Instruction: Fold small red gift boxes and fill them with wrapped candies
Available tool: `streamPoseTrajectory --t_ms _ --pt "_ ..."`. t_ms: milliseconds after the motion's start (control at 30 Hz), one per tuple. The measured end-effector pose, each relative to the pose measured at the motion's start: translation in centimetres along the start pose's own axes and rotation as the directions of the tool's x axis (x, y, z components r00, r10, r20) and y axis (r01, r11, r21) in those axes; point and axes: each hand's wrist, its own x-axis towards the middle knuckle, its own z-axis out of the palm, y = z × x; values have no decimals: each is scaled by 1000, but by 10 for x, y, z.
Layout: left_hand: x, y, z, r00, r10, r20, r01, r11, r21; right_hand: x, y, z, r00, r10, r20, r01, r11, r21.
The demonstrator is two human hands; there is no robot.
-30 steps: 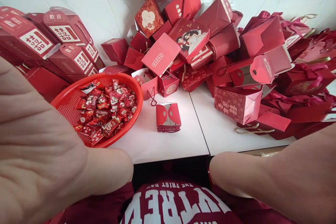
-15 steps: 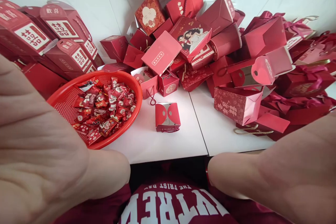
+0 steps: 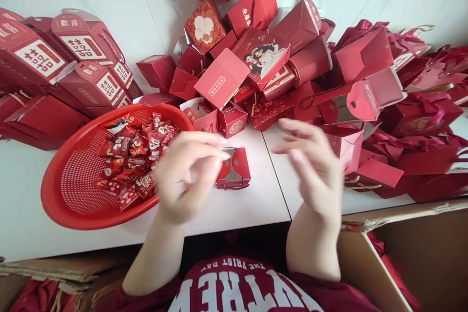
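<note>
A small red gift box (image 3: pixel 241 158) stands on the white table, its top flaps parted and a cord handle along its front. My left hand (image 3: pixel 186 173) is in front of the red basket's right side, with its fingertips overlapping the box's left edge in view. Motion blurs it, but the thumb and fingers look apart and nothing shows between them. To the right of the box hovers my right hand (image 3: pixel 312 165), open, its fingers spread and bent towards the box. Many wrapped candies (image 3: pixel 131 151) lie in the red plastic basket (image 3: pixel 73 190).
Red gift boxes (image 3: pixel 223 78) are heaped at the back against the wall. Taller boxes (image 3: pixel 82 44) stand in a group at the left. Boxes with ribbons (image 3: pixel 420 112) crowd the right. Below the table's front edge, an open cardboard carton (image 3: pixel 376 258) stands at the right.
Both hands have come down and inward from close to the camera to either side of the small box. The box and the basket of candies stay in place on the table.
</note>
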Motion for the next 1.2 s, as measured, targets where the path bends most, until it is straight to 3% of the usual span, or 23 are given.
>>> streamPoseTrajectory --t_ms 100,233,400,467,600,733,900,1000,1067,1200 --pt "-7 -31 22 950 -140 278 112 987 114 3 19 25 971 59 230 -22 987 -160" --pt "-18 -58 30 844 -288 453 274 957 97 10 41 50 849 57 525 54 979 -194" --pt "-21 -56 19 695 -353 626 326 931 164 10 48 58 783 193 591 -39 964 -263" --pt "-23 -57 17 666 -369 648 345 923 171 9 49 59 778 201 596 -72 970 -233" --pt "-32 -67 22 715 -417 562 413 900 142 4 52 59 806 150 573 -91 987 -130" --pt "-41 -70 23 706 -426 566 467 881 79 -1 53 57 789 157 594 -120 988 -101" --pt "-50 -69 21 740 -431 516 481 876 42 -7 48 56 803 171 572 -169 984 -56" --pt "-56 -74 25 807 -374 457 377 922 88 -7 49 60 841 183 510 -191 981 -36" --pt "-61 -79 29 870 -291 399 309 951 20 -7 51 63 862 181 473 -207 978 3" --pt "-74 -91 35 968 -180 174 190 981 -42 -9 53 60 856 188 481 -279 952 126"
